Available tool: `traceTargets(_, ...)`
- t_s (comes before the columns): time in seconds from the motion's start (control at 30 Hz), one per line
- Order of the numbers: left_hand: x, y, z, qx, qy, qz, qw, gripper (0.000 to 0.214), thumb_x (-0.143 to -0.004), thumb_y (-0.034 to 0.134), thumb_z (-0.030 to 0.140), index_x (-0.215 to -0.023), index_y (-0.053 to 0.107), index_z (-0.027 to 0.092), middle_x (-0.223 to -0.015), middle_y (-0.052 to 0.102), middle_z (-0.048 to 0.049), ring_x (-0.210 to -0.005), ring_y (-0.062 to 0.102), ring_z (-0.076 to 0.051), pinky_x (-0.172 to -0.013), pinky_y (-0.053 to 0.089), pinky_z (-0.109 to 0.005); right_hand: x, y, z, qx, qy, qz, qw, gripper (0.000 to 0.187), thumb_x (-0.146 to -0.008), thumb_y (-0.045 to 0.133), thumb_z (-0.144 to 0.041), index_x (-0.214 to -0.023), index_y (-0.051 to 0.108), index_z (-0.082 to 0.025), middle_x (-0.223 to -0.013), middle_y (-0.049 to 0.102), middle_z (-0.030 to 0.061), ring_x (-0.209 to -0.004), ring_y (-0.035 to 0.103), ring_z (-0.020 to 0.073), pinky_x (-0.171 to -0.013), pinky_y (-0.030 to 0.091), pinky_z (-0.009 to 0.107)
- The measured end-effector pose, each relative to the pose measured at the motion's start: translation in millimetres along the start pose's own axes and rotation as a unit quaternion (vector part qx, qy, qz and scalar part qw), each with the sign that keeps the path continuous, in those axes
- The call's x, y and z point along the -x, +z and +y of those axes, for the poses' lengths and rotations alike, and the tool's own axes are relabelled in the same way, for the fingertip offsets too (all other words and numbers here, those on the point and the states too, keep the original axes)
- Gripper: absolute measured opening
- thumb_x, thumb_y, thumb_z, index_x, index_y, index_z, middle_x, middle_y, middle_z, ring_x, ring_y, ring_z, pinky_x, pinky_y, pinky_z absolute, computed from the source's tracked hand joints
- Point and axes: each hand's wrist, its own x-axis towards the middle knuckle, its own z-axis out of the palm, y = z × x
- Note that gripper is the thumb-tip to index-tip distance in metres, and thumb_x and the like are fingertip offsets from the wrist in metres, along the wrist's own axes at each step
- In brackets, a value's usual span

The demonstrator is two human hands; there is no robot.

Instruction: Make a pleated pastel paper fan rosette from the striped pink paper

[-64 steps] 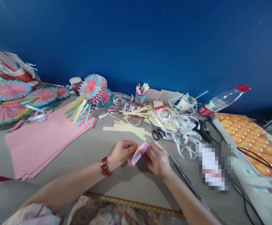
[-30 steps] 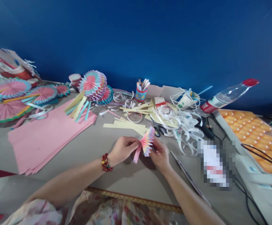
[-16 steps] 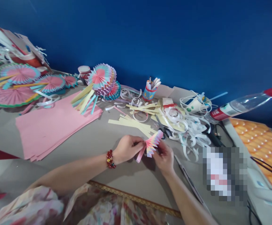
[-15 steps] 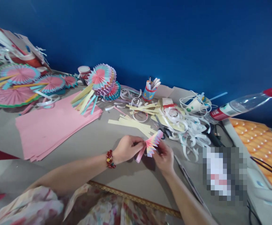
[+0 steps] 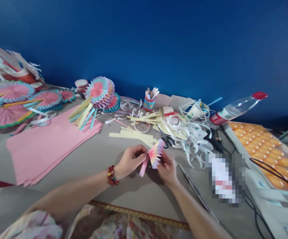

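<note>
A small pleated paper fan (image 5: 154, 153), pink with yellow and blue edges, is held just above the grey table (image 5: 104, 159) in front of me. My left hand (image 5: 129, 161) pinches its folded lower left end, fingers closed. My right hand (image 5: 166, 166) grips the fan's right side from below, fingers curled. The upper pleats spread out like a half fan, and a pink folded tail hangs down between the hands.
A stack of pink paper sheets (image 5: 44, 146) lies at left, with finished paper fans (image 5: 12, 99) behind it. Yellow strips (image 5: 134, 134), scissors (image 5: 164, 137), white paper curls (image 5: 193, 139), a pen cup (image 5: 148, 101) and a plastic bottle (image 5: 233, 108) crowd the far side.
The pleated paper was lifted off the table and its top spread open into a fan. In the last half second the hands and fan hardly moved; the view shifted.
</note>
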Motion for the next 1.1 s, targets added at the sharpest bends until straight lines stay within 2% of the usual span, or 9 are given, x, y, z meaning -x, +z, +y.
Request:
traceTargets(0.23,-0.3,2.1,-9.6,0.073,-0.01,0.002,0.997,0.022,-0.078,0.068,0.034,-0.079,0.063,0.013,-0.068,0.058,0.0012,-0.061,0.05,-0.01,-0.059,0.04,-0.02,0.0,2.0,-5.1,-0.021,-0.006,0.001,1.0,0.007,-0.08,0.062,-0.026,-0.074,0.063,-0.021,-0.072,0.062,0.001,-0.065,0.055,0.0156,-0.061,0.046,0.026)
traceTargets(0.4,-3.1,1.6,-13.9,0.187,-0.089,0.005,0.978,0.029,-0.068,0.08,0.038,-0.075,0.065,0.014,-0.062,0.061,0.0026,-0.055,0.05,-0.008,-0.055,0.038,-0.019,-3.6,1.4,-7.0,-0.075,0.019,-0.029,0.997,0.015,-0.085,0.063,-0.033,-0.077,0.063,-0.02,-0.071,0.059,0.0008,-0.061,0.054,0.0135,-0.055,0.046,0.024)
traceTargets(0.5,-3.6,-0.1,-8.1,0.219,-0.127,-0.011,0.967,0.034,-0.064,0.084,0.039,-0.077,0.068,0.012,-0.066,0.066,-0.0011,-0.056,0.055,-0.01,-0.058,0.044,-0.022,-4.8,1.4,-10.4,-0.134,0.045,-0.052,0.989,0.022,-0.087,0.064,-0.042,-0.082,0.063,-0.02,-0.075,0.061,0.0022,-0.059,0.059,0.0133,-0.053,0.049,0.024)
traceTargets(0.6,-3.3,-3.7,-0.4,0.224,-0.162,-0.047,0.96,0.038,-0.065,0.083,0.04,-0.085,0.07,0.01,-0.075,0.071,-0.0086,-0.062,0.064,-0.017,-0.064,0.051,-0.03,-4.2,1.8,-12.3,-0.181,0.062,-0.058,0.98,0.027,-0.087,0.062,-0.048,-0.086,0.062,-0.021,-0.078,0.061,0.0027,-0.057,0.06,0.0131,-0.051,0.051,0.025)
traceTargets(0.67,-3.8,-6.4,2.8,0.235,-0.185,-0.068,0.952,0.041,-0.065,0.084,0.04,-0.088,0.07,0.01,-0.078,0.071,-0.0112,-0.063,0.067,-0.021,-0.064,0.053,-0.035,-3.5,2.2,-11.9,-0.206,0.067,-0.057,0.975,0.026,-0.086,0.064,-0.047,-0.087,0.063,-0.021,-0.082,0.061,0.0033,-0.058,0.061,0.0134,-0.053,0.052,0.026)
traceTargets(0.77,-6.1,-8.5,4.6,0.249,-0.208,-0.075,0.943,0.041,-0.064,0.085,0.038,-0.089,0.07,0.009,-0.077,0.071,-0.0108,-0.06,0.067,-0.02,-0.063,0.054,-0.036,-3.4,2.6,-9.9,-0.238,0.075,-0.055,0.967,0.021,-0.084,0.068,-0.042,-0.087,0.065,-0.021,-0.084,0.06,0.0028,-0.062,0.062,0.0137,-0.057,0.053,0.027)
traceTargets(0.93,-9.8,-7.3,5.9,0.245,-0.206,-0.035,0.947,0.038,-0.059,0.088,0.032,-0.084,0.072,0.008,-0.077,0.071,-0.009,-0.063,0.064,-0.016,-0.065,0.05,-0.028,-7.5,-0.4,-7.5,-0.184,0.045,-0.043,0.981,0.019,-0.086,0.066,-0.039,-0.083,0.067,-0.021,-0.082,0.061,0.0038,-0.067,0.062,0.0156,-0.061,0.052,0.028)
traceTargets(1.1,-10.4,-6.9,4.7,0.236,-0.21,-0.011,0.949,0.039,-0.056,0.089,0.033,-0.082,0.073,0.009,-0.075,0.071,-0.0078,-0.061,0.062,-0.015,-0.064,0.047,-0.028,-10.6,-2.7,-7.8,-0.106,0.012,-0.036,0.994,0.017,-0.086,0.065,-0.036,-0.08,0.069,-0.021,-0.081,0.063,0.0048,-0.075,0.061,0.0177,-0.066,0.05,0.027)
